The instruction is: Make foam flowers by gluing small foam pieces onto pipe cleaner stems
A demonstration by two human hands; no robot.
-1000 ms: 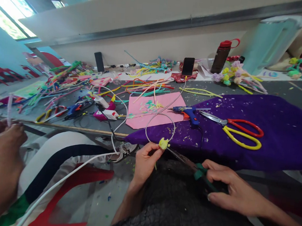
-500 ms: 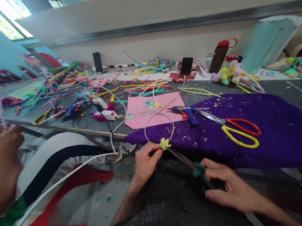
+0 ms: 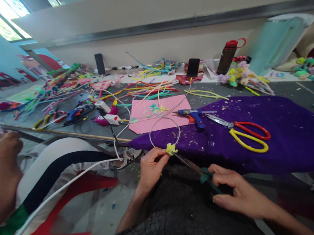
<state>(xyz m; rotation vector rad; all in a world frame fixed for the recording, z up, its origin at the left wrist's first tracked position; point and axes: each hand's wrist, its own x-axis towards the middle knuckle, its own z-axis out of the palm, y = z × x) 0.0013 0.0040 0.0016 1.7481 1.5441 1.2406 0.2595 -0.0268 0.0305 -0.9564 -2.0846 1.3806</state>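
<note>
Between the thumb and fingers of my left hand (image 3: 152, 167) is a small yellow flower (image 3: 171, 149), held just off the table's front edge. My right hand (image 3: 238, 191) grips the dark green handles of long-nose pliers (image 3: 190, 164). The metal tips of the pliers touch the flower's right side; whether they pinch a petal cannot be made out. Beyond my hands, a purple cloth (image 3: 288, 138) bears scissors (image 3: 234, 126) with red and yellow handles. A blue glue gun (image 3: 199, 120) lies partly on the cloth and partly over a pink sheet (image 3: 140, 120).
Loose pipe cleaners (image 3: 156, 90) and scraps cover the table. A white cable (image 3: 82, 173) runs across at left, near a co-worker's hand (image 3: 4, 145) holding a pale stick. A phone (image 3: 192, 68), a bottle (image 3: 227, 58) and a flower bundle (image 3: 240, 75) stand or lie at the back.
The view has shifted very slightly. My hands, the flower and the pliers keep nearly the same position. At left, the co-worker's hand has lowered a little.
</note>
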